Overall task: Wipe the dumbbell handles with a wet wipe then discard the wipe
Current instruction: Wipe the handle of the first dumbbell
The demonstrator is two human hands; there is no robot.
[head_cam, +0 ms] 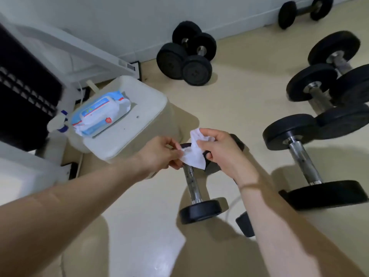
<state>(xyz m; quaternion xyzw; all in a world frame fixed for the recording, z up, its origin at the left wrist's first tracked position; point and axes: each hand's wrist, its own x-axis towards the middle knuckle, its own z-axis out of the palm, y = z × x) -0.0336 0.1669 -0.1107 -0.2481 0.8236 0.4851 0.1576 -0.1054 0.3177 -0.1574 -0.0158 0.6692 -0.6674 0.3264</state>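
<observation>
A white wet wipe (194, 154) is stretched between my two hands above the floor. My left hand (159, 152) pinches its left edge, and my right hand (221, 150) grips its bunched upper right part. Directly below the wipe lies a small dumbbell (192, 186) with a chrome handle and black ends; its far end is hidden by my hands. A second dumbbell is mostly hidden under my right forearm, with one black end (245, 224) showing. A larger dumbbell (305, 162) lies to the right.
A blue and white wipes pack (99, 114) rests on a white bin lid (139, 124) at the left. More black dumbbells lie by the wall (185, 54) and at the right (329, 84). White and black gym equipment (26, 86) fills the left side.
</observation>
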